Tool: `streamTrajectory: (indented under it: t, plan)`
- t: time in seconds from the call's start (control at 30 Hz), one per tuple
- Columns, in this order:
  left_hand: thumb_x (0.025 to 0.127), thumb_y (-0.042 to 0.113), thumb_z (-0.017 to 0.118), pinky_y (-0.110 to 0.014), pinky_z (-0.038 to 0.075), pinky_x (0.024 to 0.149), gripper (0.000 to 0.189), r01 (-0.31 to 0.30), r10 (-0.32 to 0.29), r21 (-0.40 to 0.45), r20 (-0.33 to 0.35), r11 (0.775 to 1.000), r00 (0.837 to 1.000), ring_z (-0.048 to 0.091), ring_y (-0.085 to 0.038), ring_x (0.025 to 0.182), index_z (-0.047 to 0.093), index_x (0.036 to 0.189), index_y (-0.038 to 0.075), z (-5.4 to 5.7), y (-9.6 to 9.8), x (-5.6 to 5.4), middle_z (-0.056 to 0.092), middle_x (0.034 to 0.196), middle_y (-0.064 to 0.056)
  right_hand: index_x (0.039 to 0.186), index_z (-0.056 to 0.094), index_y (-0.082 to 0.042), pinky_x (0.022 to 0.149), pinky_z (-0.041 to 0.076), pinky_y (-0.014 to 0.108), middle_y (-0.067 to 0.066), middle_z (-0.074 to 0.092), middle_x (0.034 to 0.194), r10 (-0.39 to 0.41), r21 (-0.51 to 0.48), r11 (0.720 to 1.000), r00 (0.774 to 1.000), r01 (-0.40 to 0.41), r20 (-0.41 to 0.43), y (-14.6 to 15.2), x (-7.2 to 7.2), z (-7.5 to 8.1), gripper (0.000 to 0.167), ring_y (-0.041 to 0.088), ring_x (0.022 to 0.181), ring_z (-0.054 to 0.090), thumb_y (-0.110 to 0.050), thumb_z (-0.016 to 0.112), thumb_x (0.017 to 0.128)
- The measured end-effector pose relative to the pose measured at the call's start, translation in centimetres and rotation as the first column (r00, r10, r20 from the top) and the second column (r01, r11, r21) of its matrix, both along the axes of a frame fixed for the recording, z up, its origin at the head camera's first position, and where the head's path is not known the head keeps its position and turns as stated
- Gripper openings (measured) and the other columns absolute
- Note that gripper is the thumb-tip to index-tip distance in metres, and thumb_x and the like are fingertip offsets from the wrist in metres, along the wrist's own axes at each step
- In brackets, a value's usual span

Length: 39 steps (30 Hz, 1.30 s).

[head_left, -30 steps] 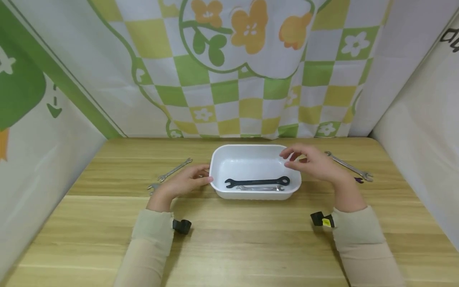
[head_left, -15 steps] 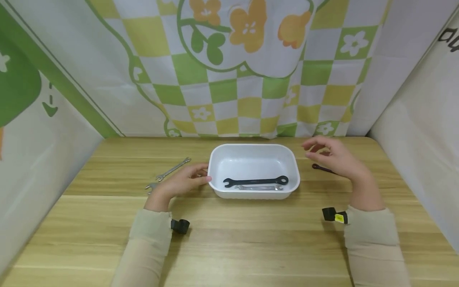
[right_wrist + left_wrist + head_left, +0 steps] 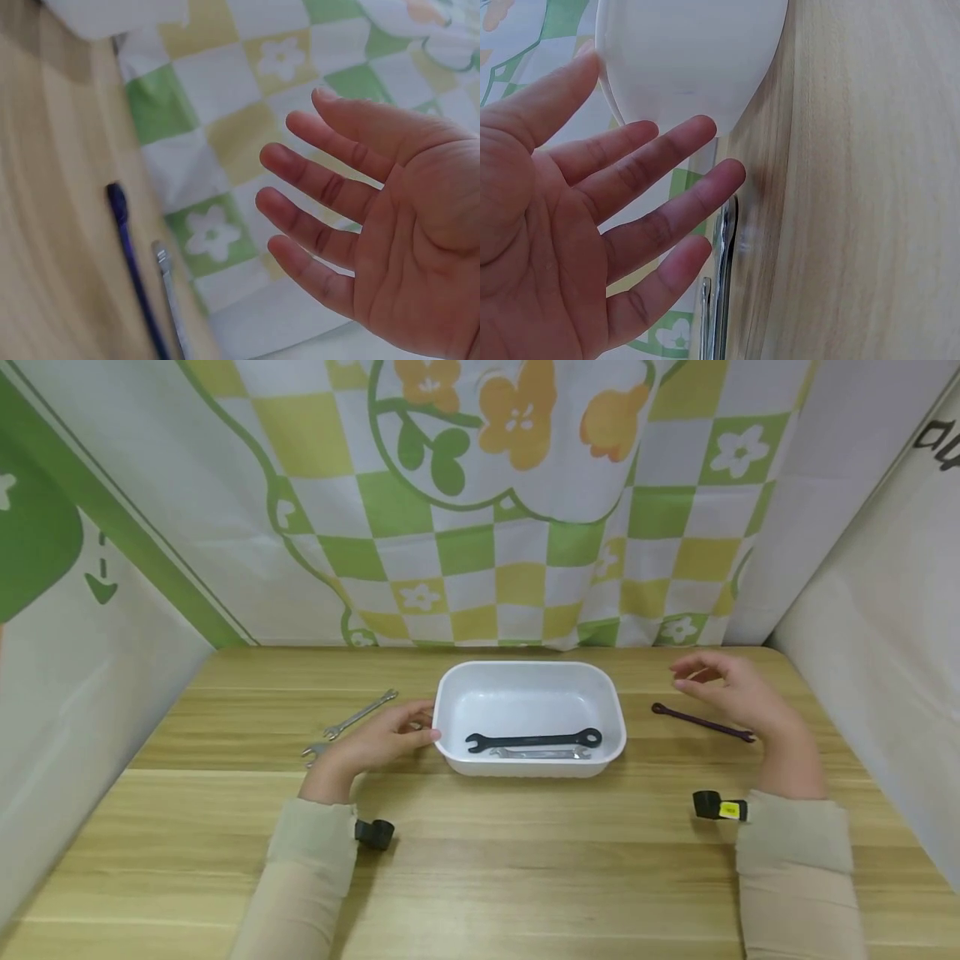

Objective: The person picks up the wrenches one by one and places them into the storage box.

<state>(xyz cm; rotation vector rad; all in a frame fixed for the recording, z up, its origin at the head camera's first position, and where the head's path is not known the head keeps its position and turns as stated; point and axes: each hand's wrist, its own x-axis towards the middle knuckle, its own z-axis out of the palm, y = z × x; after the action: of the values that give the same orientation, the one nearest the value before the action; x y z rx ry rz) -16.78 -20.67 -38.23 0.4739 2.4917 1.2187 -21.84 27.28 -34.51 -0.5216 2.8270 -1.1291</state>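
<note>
A white plastic bin (image 3: 530,768) stands at the back middle of the table. In it lie a black combination wrench (image 3: 534,740) and a smaller silver wrench (image 3: 542,753), side by side along the front wall. My left hand (image 3: 382,742) is at the bin's left end, thumb at the rim and fingers spread loosely, as the left wrist view shows. Off to the right, my right hand (image 3: 738,692) hovers with loosely bent fingers and holds nothing. Near it lie a dark purple wrench (image 3: 702,722) and a silver wrench (image 3: 172,300), the latter hidden by the hand in the head view.
Left of the bin, a silver open-end wrench (image 3: 362,715) lies slanted on the wooden table (image 3: 525,860). Another wrench (image 3: 313,750) is mostly covered by my left wrist. A checked, flowered cloth (image 3: 495,552) hangs behind the table's back edge, with pale cloth walls at both sides.
My right hand has moved right, away from the bin's right rim to over the wrenches there. The purple wrench has come into view and the silver one beside it is now covered. My left hand stays put.
</note>
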Motion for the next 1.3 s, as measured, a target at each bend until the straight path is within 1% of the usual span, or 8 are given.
streamTrajectory:
  t: [0.23, 0.4, 0.57, 0.67, 1.0, 1.13, 1.23, 1.3]
  plan:
    - [0.101, 0.029, 0.059, -0.057, 0.044, 0.106, 0.057, 0.016, -0.016, 0.0, -0.019, 1.0, 1.0, 0.056, -0.037, 0.126, 0.04, 0.151, 0.009, 0.2, -0.1, 0.1, 0.061, 0.133, -0.018, 0.131, 0.059, 0.0, 0.084, 0.045, 0.031, 0.024, 0.061, 0.127, -0.02, 0.08, 0.997, 0.996, 0.013, 0.084, 1.3, -0.5, -1.5, 0.039, 0.038, 0.115, 0.056, -0.026, 0.057, 0.102]
    - [0.095, 0.027, 0.069, -0.055, 0.047, 0.104, 0.065, 0.04, -0.04, 0.037, -0.011, 0.998, 0.999, 0.059, -0.037, 0.122, 0.041, 0.15, 0.008, 0.2, 0.0, 0.0, 0.06, 0.134, -0.018, 0.132, 0.056, 0.004, 0.086, 0.048, 0.035, 0.028, 0.06, 0.126, -0.012, 0.1, 0.995, 0.996, 0.002, 0.09, 2.4, -0.9, -2.7, 0.039, 0.044, 0.114, 0.057, -0.02, 0.056, 0.102]
    - [0.089, 0.025, 0.076, -0.053, 0.049, 0.102, 0.071, 0.054, -0.054, 0.053, 0.001, 0.997, 0.999, 0.064, -0.034, 0.116, 0.043, 0.149, 0.01, 0.2, 0.2, 0.0, 0.059, 0.134, -0.017, 0.134, 0.053, 0.009, 0.094, 0.049, 0.057, 0.033, 0.058, 0.126, -0.004, 0.155, 0.988, 0.995, -0.012, 0.101, 3.5, -1.1, -3.5, 0.041, 0.05, 0.113, 0.056, -0.017, 0.055, 0.102]
    - [0.087, 0.023, 0.078, -0.05, 0.051, 0.099, 0.072, 0.059, -0.059, 0.063, 0.0, 0.996, 0.998, 0.065, -0.033, 0.114, 0.044, 0.149, 0.01, 0.2, 0.3, 0.1, 0.06, 0.133, -0.017, 0.132, 0.054, 0.01, 0.095, 0.046, 0.062, 0.034, 0.058, 0.125, -0.011, 0.191, 0.982, 0.994, -0.01, 0.11, 3.9, -1.2, -3.8, 0.042, 0.053, 0.113, 0.056, -0.019, 0.057, 0.101]
    - [0.087, 0.027, 0.078, -0.046, 0.054, 0.096, 0.071, 0.068, -0.067, 0.05, -0.028, 0.996, 0.997, 0.065, -0.034, 0.115, 0.046, 0.147, 0.009, 0.2, 0.2, 0.1, 0.06, 0.132, -0.018, 0.129, 0.057, 0.01, 0.096, 0.045, 0.061, 0.033, 0.061, 0.122, -0.006, 0.219, 0.975, 0.993, -0.021, 0.12, 4.3, -1.2, -4.3, 0.041, 0.05, 0.113, 0.056, -0.017, 0.061, 0.099]
    - [0.087, 0.027, 0.078, -0.05, 0.051, 0.099, 0.067, 0.069, -0.068, 0.039, -0.029, 0.997, 0.997, 0.064, -0.034, 0.117, 0.047, 0.145, 0.009, 0.2, 0.2, 0.1, 0.061, 0.132, -0.016, 0.124, 0.061, 0.009, 0.087, 0.049, 0.046, 0.024, 0.066, 0.109, -0.014, 0.233, 0.972, 0.992, -0.016, 0.126, 4.2, -1.2, -4.6, 0.039, 0.037, 0.102, 0.061, -0.017, 0.066, 0.095]
    - [0.089, 0.027, 0.076, -0.05, 0.051, 0.1, 0.064, 0.071, -0.07, 0.039, -0.026, 0.997, 0.997, 0.062, -0.034, 0.119, 0.049, 0.143, 0.009, 0.2, 0.3, 0.1, 0.062, 0.132, -0.013, 0.121, 0.064, 0.006, 0.078, 0.045, 0.032, 0.014, 0.066, 0.1, -0.024, 0.235, 0.972, 0.988, -0.012, 0.149, 4.2, -1.2, -4.7, 0.037, 0.021, 0.092, 0.057, -0.017, 0.069, 0.093]
    - [0.089, 0.025, 0.076, -0.05, 0.051, 0.099, 0.062, 0.077, -0.076, 0.049, -0.021, 0.996, 0.997, 0.061, -0.035, 0.12, 0.049, 0.143, 0.009, 0.2, 0.3, 0.0, 0.062, 0.132, -0.013, 0.119, 0.065, 0.005, 0.074, 0.043, 0.028, 0.01, 0.064, 0.097, -0.024, 0.218, 0.976, 0.985, -0.014, 0.168, 4.1, -1.3, -4.8, 0.035, 0.017, 0.087, 0.053, -0.016, 0.07, 0.092]
